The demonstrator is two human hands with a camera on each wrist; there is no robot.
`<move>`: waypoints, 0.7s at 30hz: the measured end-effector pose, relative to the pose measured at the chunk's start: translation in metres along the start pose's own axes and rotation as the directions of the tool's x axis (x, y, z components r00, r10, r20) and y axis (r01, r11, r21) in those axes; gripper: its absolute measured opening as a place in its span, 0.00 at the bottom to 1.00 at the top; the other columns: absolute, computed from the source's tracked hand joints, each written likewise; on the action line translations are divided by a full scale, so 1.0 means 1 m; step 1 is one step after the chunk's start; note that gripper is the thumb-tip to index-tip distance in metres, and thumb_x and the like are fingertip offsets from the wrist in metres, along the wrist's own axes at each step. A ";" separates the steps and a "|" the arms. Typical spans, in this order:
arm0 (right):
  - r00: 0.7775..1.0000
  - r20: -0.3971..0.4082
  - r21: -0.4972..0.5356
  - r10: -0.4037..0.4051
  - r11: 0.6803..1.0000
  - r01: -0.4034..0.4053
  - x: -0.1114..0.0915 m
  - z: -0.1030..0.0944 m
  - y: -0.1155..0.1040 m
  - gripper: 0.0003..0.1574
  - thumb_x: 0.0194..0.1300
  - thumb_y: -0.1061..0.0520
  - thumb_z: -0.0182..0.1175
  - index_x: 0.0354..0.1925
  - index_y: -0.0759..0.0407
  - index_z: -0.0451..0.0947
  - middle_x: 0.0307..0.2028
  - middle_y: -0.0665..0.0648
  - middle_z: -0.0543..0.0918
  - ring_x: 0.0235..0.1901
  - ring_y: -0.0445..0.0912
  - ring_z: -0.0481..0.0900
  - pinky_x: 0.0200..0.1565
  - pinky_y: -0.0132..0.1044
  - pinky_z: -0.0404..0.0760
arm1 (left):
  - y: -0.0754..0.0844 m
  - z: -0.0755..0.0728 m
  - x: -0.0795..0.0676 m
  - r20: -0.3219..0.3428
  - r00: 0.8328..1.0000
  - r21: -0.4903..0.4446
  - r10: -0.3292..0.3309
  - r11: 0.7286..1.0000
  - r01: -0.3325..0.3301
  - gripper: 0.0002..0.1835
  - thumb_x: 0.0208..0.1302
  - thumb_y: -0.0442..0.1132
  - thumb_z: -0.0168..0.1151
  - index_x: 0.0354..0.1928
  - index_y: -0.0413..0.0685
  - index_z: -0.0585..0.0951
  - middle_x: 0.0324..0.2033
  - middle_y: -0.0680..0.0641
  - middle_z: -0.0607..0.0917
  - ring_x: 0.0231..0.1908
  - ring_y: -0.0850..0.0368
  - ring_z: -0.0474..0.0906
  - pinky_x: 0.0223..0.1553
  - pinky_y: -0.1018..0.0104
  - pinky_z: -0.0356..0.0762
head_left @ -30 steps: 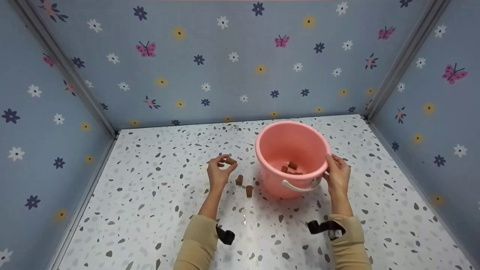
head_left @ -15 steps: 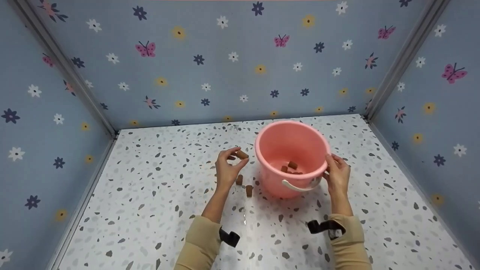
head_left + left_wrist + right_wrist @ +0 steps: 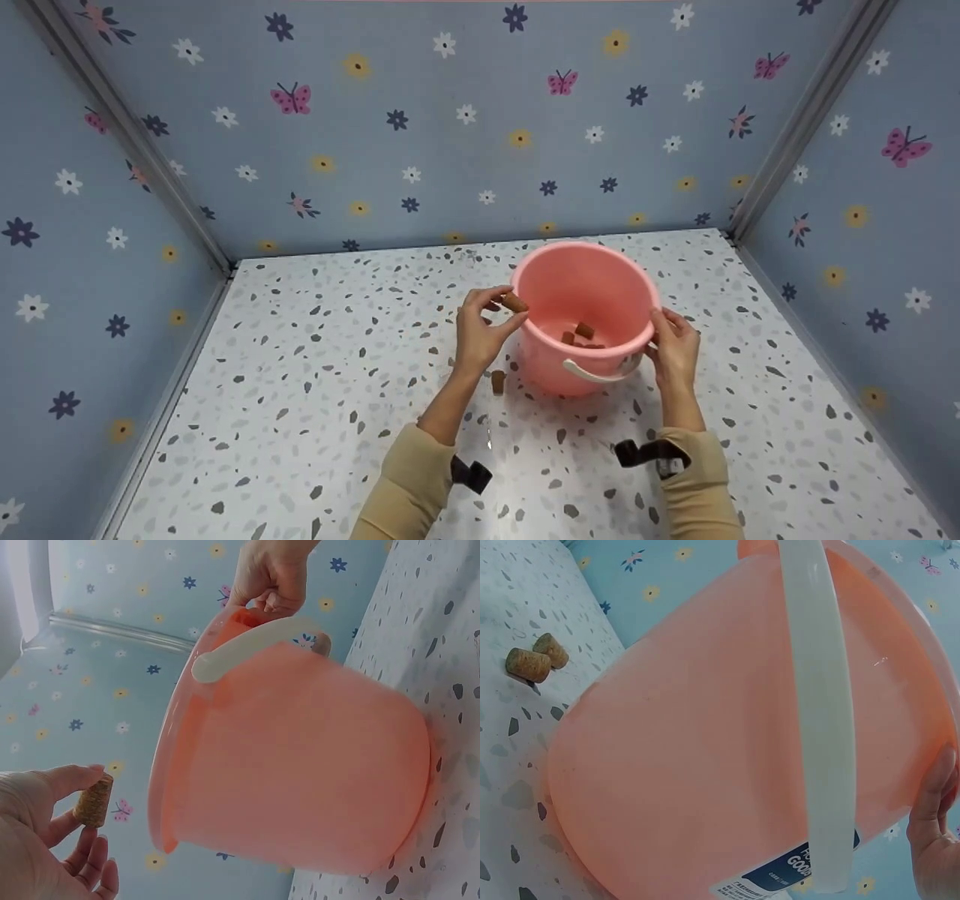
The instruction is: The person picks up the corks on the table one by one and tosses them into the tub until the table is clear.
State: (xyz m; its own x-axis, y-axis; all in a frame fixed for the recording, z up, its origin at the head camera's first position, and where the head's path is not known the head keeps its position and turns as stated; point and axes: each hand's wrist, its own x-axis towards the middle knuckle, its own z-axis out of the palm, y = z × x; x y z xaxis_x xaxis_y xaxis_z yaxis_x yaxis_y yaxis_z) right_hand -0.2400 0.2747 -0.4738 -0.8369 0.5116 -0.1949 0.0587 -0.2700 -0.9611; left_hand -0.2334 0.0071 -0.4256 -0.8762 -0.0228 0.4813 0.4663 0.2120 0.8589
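Observation:
A pink bucket [image 3: 559,367] stands tilted slightly toward me, its white handle [image 3: 592,373] hanging at the front. My left hand [image 3: 477,334] pinches a brown cork [image 3: 94,801] between thumb and fingertips, at the bucket's left rim in the head view. On the right side, my right hand [image 3: 677,349] grips the rim with thumb and fingers. Several corks [image 3: 584,331] lie on the bucket's floor. Two corks [image 3: 528,665] lie on the table left of the bucket; in the head view one cork [image 3: 498,382] shows, the other hidden behind my left hand.
The white speckled table [image 3: 315,420] is bounded by blue flowered walls [image 3: 450,112] at the back and both sides. A label [image 3: 772,874] is stuck on the bucket's side. Black camera mounts [image 3: 471,475] sit on both wrists.
My left hand has moved right and slightly up with the cork, from over the table to the bucket's left rim. The right hand and bucket stay in place.

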 end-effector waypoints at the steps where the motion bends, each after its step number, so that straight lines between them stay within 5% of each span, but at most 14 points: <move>1: 1.000 0.009 0.008 -0.006 1.000 0.006 -0.003 0.000 -0.002 0.29 0.61 0.54 0.58 0.56 0.67 0.65 0.43 0.61 0.77 0.34 0.46 0.80 0.29 0.32 0.79 | 0.002 0.002 0.001 0.007 1.000 0.000 0.003 1.000 -0.003 0.20 0.46 0.33 0.70 0.44 0.36 0.79 0.33 0.44 0.79 0.36 0.49 0.72 0.34 0.59 0.69; 5: 0.999 0.034 0.024 -0.006 1.000 0.005 -0.026 0.006 -0.022 0.27 0.63 0.58 0.54 0.56 0.71 0.63 0.35 0.55 0.80 0.28 0.42 0.80 0.27 0.30 0.78 | 0.005 0.012 0.004 0.034 0.999 0.022 -0.014 1.000 0.014 0.20 0.46 0.35 0.70 0.44 0.38 0.79 0.35 0.46 0.77 0.36 0.50 0.72 0.34 0.59 0.70; 9: 0.999 0.037 0.047 0.003 0.999 -0.005 -0.024 0.005 -0.020 0.28 0.62 0.58 0.56 0.56 0.70 0.63 0.34 0.54 0.81 0.27 0.41 0.80 0.27 0.30 0.78 | 0.008 0.022 0.007 0.062 0.998 0.006 -0.007 1.000 0.007 0.20 0.46 0.34 0.70 0.44 0.37 0.79 0.35 0.44 0.75 0.37 0.45 0.72 0.35 0.53 0.71; 17: 0.996 0.076 0.121 -0.052 0.992 0.043 0.054 -0.022 0.044 0.31 0.52 0.51 0.66 0.52 0.62 0.70 0.39 0.58 0.81 0.32 0.48 0.81 0.27 0.37 0.80 | 0.008 0.039 0.010 0.096 0.995 0.005 0.034 0.999 -0.035 0.20 0.45 0.32 0.70 0.43 0.33 0.78 0.33 0.42 0.75 0.36 0.45 0.73 0.40 0.56 0.72; 21: 0.996 0.076 0.095 -0.041 0.995 0.034 0.064 -0.025 0.051 0.33 0.53 0.50 0.66 0.54 0.62 0.69 0.42 0.59 0.80 0.33 0.48 0.81 0.29 0.38 0.80 | 0.007 0.045 0.012 0.109 0.994 0.000 0.031 1.000 -0.031 0.20 0.45 0.31 0.70 0.43 0.32 0.78 0.34 0.42 0.76 0.36 0.46 0.73 0.40 0.58 0.71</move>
State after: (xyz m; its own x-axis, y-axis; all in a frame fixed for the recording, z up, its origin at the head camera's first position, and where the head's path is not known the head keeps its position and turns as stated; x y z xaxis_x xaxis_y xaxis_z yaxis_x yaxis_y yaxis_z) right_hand -0.2767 0.3137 -0.5397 -0.8775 0.4589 -0.1395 -0.0219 -0.3289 -0.9441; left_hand -0.2457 0.0528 -0.4217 -0.8696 0.0900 0.4854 0.4930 0.2122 0.8438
